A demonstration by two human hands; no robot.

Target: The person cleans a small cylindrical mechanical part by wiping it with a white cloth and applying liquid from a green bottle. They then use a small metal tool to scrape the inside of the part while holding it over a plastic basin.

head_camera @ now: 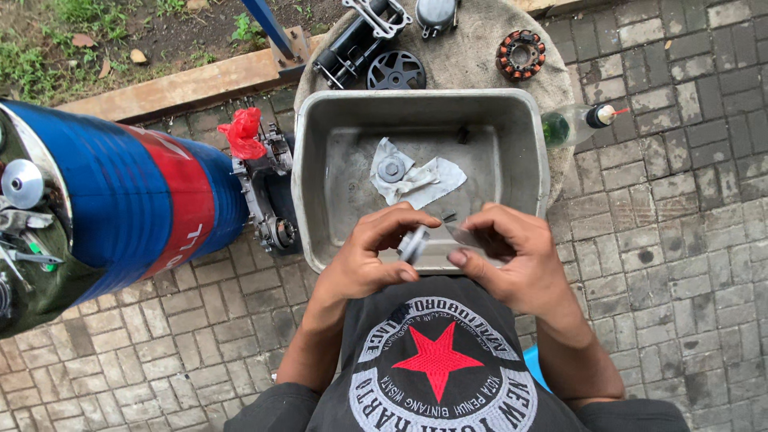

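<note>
My left hand point(370, 258) is closed around a small round grey metal part point(414, 244), held over the near edge of a grey metal tray point(320, 152). My right hand point(504, 254) is beside it, its fingers pinching a thin flat grey piece point(464, 235) close to the round part. In the tray lies a crumpled white rag point(424, 182) with a metal nut point(391, 170) on it. A small dark bit point(462, 134) lies near the tray's far side.
A blue and red drum point(136, 196) stands at the left with tools on top. An engine casing point(268, 200) with a red rag point(244, 132) sits beside the tray. Black engine parts point(356, 44), a stator coil point(520, 54) and a bottle point(576, 124) lie behind. Paving bricks surround.
</note>
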